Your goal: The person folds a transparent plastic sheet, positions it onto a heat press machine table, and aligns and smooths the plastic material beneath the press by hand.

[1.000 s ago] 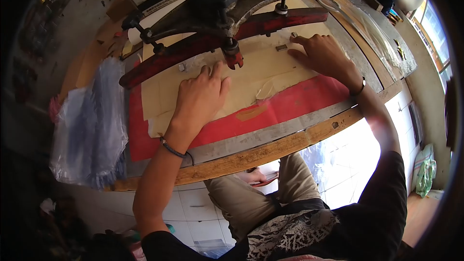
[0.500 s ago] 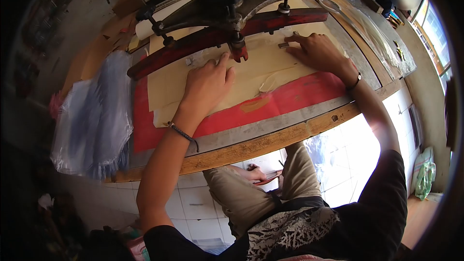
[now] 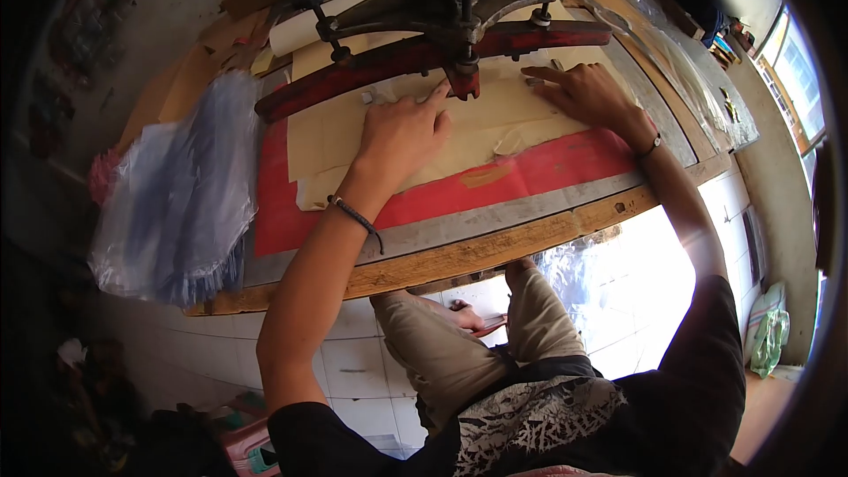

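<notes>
My left hand (image 3: 402,140) rests on a cream sheet (image 3: 486,124), index finger stretched forward and thumb apart. Its fingertip lies beside the forked red foot (image 3: 465,82) at the middle of a press's red bar (image 3: 353,78). To the right, my right hand (image 3: 587,97) is spread low over the same sheet, index finger reaching left below the bar. A small dark piece (image 3: 556,64) sits just behind its fingers. What lies under the right fingertips is hard to make out. Beneath the cream sheet is a red sheet (image 3: 548,166). Near its front edge lies a scrap of clear film (image 3: 509,142).
A dark metal press frame (image 3: 442,4) with screw knobs spans the work. Clear plastic sheets (image 3: 177,199) hang over the table's left end. More clear film (image 3: 658,40) lies at the right. The wooden table edge (image 3: 495,253) runs in front of my legs.
The view has shifted slightly, so the press and sheets appear further right. My left hand stays beside the forked foot. My right fingers now lie a little further left relative to the bar.
</notes>
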The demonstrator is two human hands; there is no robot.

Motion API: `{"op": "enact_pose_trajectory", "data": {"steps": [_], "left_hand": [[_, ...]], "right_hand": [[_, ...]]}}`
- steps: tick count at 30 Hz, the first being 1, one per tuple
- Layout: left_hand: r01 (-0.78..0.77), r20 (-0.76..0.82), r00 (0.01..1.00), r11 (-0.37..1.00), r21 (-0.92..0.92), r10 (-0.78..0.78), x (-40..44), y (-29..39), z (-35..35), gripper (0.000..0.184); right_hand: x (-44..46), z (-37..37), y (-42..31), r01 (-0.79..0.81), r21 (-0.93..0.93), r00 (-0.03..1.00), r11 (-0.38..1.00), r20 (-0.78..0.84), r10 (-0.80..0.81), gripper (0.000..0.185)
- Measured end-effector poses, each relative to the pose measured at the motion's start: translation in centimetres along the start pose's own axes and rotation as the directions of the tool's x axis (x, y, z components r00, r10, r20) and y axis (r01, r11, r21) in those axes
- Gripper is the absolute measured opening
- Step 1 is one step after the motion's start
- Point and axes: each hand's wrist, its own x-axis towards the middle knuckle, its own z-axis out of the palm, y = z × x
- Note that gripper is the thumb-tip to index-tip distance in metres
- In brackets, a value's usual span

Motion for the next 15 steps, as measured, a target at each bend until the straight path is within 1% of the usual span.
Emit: {"op": "enact_pose_trajectory", "data": {"steps": [2,5,8,11,14,15], "left_hand": [[-0.006,-0.008,1.0,0.999,-0.035,0.006,0.2,-0.1,0.3,0.042],[0.019,0.036,0.999,1.0,-0.01,-0.018,0.6,0.2,0.0,0.042],[0.024,0.063,0.998,1.0,0.014,-0.024,0.9,0.4,0.0,0.042],[0.078,0.092,0.993,0.997,0.02,-0.079,1.0,1.0,-0.5,0.042],[0.156,0.184,0.971,0.988,-0.017,-0.15,1.2,1.3,-1.8,0.042],[0.166,0.189,0.969,0.986,-0.029,-0.158,1.1,1.1,-2.1,0.042]], "right_hand": [[0.5,0.4,-0.4,0.109,-0.022,0.992,0.994,-0.063,-0.11,0.039],[0.9,0.1,-2.7,0.075,-0.078,0.995,0.994,0.071,-0.069,0.044],[1.2,-0.2,-3.2,0.056,-0.036,0.991,0.998,0.126,-0.051,0.045],[1.1,-0.3,-3.3,0.057,-0.056,0.992,0.997,0.119,-0.05,0.044],[0.9,0.3,-2.6,0.042,-0.04,0.996,0.998,0.082,-0.039,0.042],[0.9,0.2,-2.5,0.036,-0.044,0.996,0.998,0.08,-0.033,0.041]]}}
